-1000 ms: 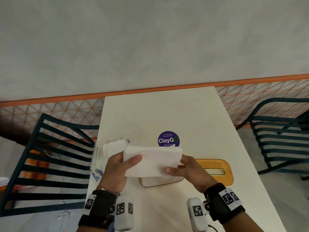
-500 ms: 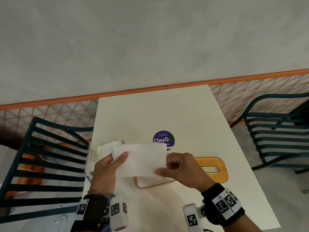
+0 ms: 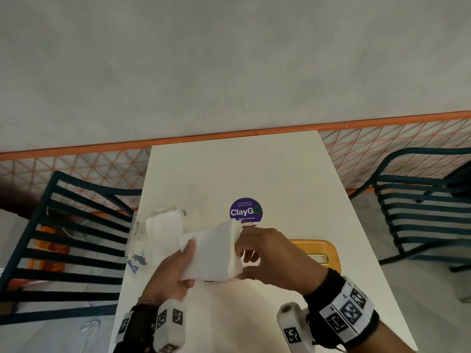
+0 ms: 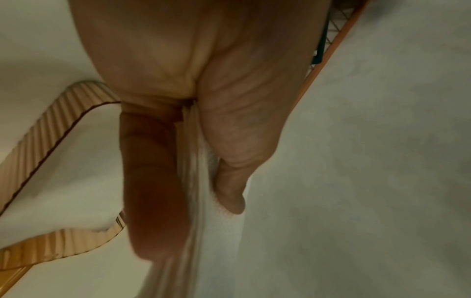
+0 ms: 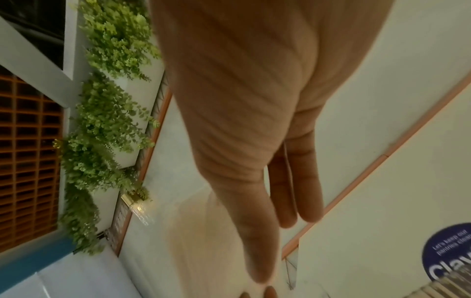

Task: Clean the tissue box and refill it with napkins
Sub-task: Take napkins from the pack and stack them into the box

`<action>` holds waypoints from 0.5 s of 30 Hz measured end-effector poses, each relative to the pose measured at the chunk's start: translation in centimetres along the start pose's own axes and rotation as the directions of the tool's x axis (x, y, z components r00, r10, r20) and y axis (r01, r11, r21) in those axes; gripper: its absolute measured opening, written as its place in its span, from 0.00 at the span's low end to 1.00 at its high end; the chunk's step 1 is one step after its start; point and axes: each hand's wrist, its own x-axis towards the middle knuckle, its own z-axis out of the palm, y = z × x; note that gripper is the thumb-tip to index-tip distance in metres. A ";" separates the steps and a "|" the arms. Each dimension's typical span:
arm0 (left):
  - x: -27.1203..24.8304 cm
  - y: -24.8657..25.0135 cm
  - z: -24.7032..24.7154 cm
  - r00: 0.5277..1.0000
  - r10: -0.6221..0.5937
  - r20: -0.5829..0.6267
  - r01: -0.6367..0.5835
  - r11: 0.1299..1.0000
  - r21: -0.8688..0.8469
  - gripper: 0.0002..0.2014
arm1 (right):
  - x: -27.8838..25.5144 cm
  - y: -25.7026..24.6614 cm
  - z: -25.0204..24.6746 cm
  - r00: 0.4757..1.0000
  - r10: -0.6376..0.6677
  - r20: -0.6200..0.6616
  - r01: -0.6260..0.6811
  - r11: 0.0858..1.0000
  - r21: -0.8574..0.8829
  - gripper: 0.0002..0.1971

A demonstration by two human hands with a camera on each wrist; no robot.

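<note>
Napkins [image 3: 212, 250] held as a stack over the table [image 3: 254, 169], left hand [image 3: 173, 271] clamped on one end, right hand [image 3: 267, 256] gripping the other, tissue box [image 4: 51, 129] probably directly underneath.

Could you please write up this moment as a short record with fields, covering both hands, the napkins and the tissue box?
left hand: left hand grips the left end of the napkin stack, thumb on top
right hand: right hand pinches the stack's right end
napkin stack: white, folded, held above the table over the box
tissue box base: tissue box base, ribbed amber wall, open at the top
lid: amber slotted lid lies flat on the table, right of the hands
spare napkins: opened napkin pack at the table's left edge
sticker: purple ClayGo sticker
</note>
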 end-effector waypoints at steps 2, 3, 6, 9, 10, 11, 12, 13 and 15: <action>0.0 -0.7 0.1 1.000 0.011 -0.019 -0.011 1.000 0.008 0.40 | -0.3 0.0 0.0 0.999 -0.021 -0.045 0.019 0.999 -0.029 0.10; -0.2 -0.9 0.2 0.999 0.019 -0.026 -0.019 1.000 0.013 0.40 | -0.5 0.0 -0.1 0.998 -0.016 -0.058 0.015 1.000 -0.010 0.08; -0.6 -1.7 1.1 0.993 0.109 -0.049 -0.108 0.994 0.011 0.38 | -1.2 0.0 -0.8 0.999 -0.016 -0.051 0.015 1.000 -0.016 0.09; -1.5 -2.4 2.6 0.986 0.163 -0.037 -0.163 0.987 -0.005 0.40 | -2.0 0.3 -1.2 0.998 -0.060 -0.017 0.059 0.995 -0.085 0.10; -1.8 -2.7 3.1 0.984 0.175 -0.027 -0.176 0.984 -0.018 0.37 | -2.2 0.4 -1.4 0.997 -0.080 -0.013 0.078 0.991 -0.104 0.10; -2.1 -2.9 3.4 0.984 0.178 -0.031 -0.179 0.983 -0.034 0.33 | -2.5 0.4 -1.5 0.995 -0.100 -0.017 0.098 0.988 -0.123 0.09; -2.4 -3.1 3.7 0.984 0.173 -0.035 -0.175 0.984 -0.045 0.30 | -2.7 0.3 -1.6 0.992 -0.121 -0.029 0.116 0.983 -0.145 0.08; -2.6 -3.3 3.9 0.985 0.169 -0.043 -0.171 0.984 -0.056 0.28 | -3.0 0.2 -1.8 0.989 -0.141 -0.049 0.131 0.978 -0.164 0.08; -3.1 -3.7 4.3 0.987 0.151 -0.051 -0.154 0.986 -0.063 0.29 | -3.6 -0.1 -2.1 0.980 -0.175 -0.095 0.157 0.972 -0.178 0.08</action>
